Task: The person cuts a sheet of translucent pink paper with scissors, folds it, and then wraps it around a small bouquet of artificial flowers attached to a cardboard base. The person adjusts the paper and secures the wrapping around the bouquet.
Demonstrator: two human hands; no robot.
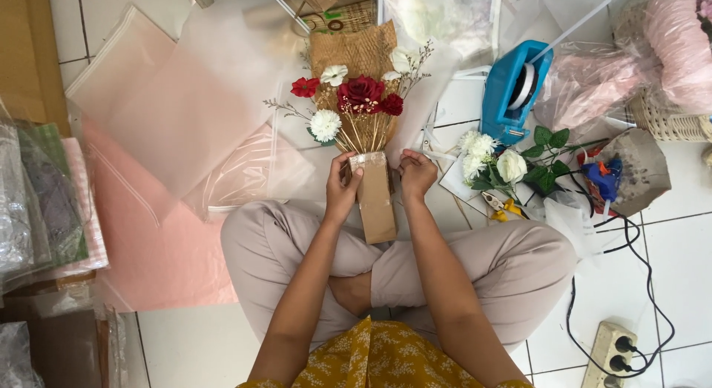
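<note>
Head view: a bouquet [361, 99] of red and white artificial flowers is laid on the tiled floor [697, 247] before crossed legs. Its brown paper handle [375, 199] is gripped at the top by the left hand [342, 188]; the right hand [417, 173] rests closed beside it, perhaps pinching tape. The handle wrap appears to be the step in hand; a firm, even hold seems needed next. A blue tape dispenser [512, 91] stands near.

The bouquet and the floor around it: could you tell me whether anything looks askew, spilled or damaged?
Nothing looks damaged or spilled. The bouquet lies straight on the floor, its brown paper handle held by the left hand and right hand. Loose white flowers and pink wrapping sheets lie scattered around it.
</note>
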